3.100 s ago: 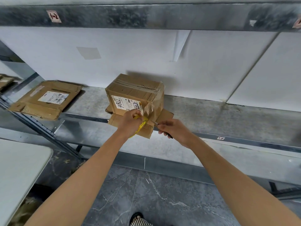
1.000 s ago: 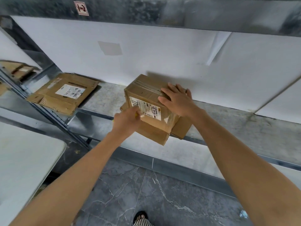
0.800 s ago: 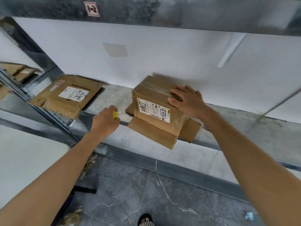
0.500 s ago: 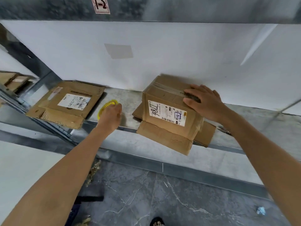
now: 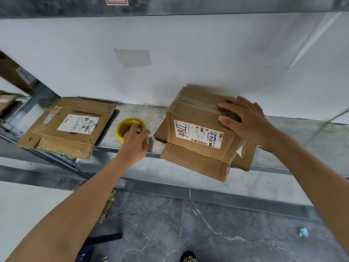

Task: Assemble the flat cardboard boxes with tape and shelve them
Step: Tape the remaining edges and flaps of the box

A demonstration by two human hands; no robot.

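Box [image 5: 196,118] stands on shelf [image 5: 306,135], flaps over front edge; right hand [image 5: 245,120] flat on its top, fingers [image 5: 229,107] spread; left hand [image 5: 135,143] curled at tape [image 5: 120,127] rim beside box, grip unclear; flat box [image 5: 69,127] further left.

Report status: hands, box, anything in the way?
Left hand pinches yellow tape roll on the shelf. Right hand flat on taped box, flaps splayed past shelf edge. Flattened box lies left, apart.

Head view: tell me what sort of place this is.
Probably a parcel storeroom or warehouse: metal shelving, a taped, labelled cardboard box, and a flattened box beside a yellow tape roll.
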